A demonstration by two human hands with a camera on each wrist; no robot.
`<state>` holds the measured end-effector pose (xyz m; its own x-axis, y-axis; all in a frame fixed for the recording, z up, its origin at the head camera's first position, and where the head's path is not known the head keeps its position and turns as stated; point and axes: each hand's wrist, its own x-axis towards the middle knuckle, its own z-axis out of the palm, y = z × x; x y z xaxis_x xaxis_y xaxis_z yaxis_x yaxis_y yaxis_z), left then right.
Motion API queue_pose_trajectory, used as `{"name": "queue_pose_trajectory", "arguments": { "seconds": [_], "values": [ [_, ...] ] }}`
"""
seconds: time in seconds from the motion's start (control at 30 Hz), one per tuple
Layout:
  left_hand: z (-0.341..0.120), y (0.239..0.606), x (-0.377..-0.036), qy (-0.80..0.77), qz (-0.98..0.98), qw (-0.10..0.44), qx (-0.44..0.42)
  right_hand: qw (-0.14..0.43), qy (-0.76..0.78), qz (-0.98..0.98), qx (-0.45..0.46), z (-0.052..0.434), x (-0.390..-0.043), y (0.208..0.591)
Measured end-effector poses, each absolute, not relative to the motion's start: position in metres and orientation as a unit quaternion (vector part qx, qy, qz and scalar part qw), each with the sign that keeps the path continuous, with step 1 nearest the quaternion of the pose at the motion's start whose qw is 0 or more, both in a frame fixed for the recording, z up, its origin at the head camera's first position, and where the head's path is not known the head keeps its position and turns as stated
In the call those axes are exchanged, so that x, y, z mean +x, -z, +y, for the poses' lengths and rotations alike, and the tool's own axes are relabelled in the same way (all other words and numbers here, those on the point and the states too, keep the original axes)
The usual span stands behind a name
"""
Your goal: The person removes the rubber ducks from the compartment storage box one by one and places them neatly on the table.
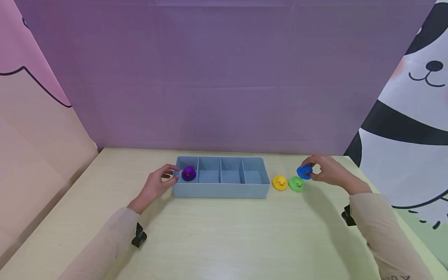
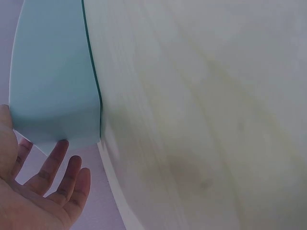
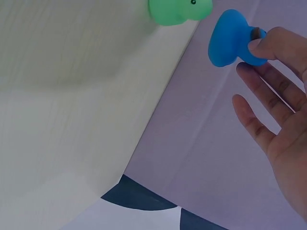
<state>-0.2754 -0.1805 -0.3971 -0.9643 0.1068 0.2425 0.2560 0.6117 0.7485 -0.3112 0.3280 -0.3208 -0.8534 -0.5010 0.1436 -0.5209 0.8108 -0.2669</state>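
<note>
In the head view, a light-blue tray (image 1: 220, 190) with several compartments in a row stands on the table. A purple rubber duck (image 1: 189, 174) sits in its leftmost compartment. My left hand (image 1: 157, 182) is at the tray's left end, thumb and fingers spread and touching it; in the left wrist view its fingers (image 2: 53, 163) look relaxed. With thumb and fingers my right hand (image 1: 327, 171) pinches a blue rubber duck (image 1: 304, 172) by its head, held above the table. Close below are a green rubber duck (image 1: 296, 184) and a yellow rubber duck (image 1: 280, 182).
The pale wooden table (image 1: 224, 237) ends at a purple backdrop (image 1: 224, 85) just behind the tray. A panda-print panel (image 1: 413, 128) borders the right side, and a pink-and-beige panel (image 1: 38, 136) the left. Black wrist mounts sit under both sleeves.
</note>
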Motion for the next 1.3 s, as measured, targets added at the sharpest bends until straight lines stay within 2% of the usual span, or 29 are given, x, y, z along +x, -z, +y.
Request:
{"name": "queue_pose_trajectory", "arguments": {
  "seconds": [0.97, 1.3],
  "values": [
    [-0.179, 0.396, -0.274, 0.430, -0.893, 0.087, -0.102, 0.012, -0.154, -0.956, 0.248, 0.360, -0.312, 0.358],
    [-0.179, 0.395, -0.273, 0.429, -0.893, 0.085, -0.104, 0.029, -0.154, -0.953, 0.260, 0.365, -0.311, 0.368]
  ]
}}
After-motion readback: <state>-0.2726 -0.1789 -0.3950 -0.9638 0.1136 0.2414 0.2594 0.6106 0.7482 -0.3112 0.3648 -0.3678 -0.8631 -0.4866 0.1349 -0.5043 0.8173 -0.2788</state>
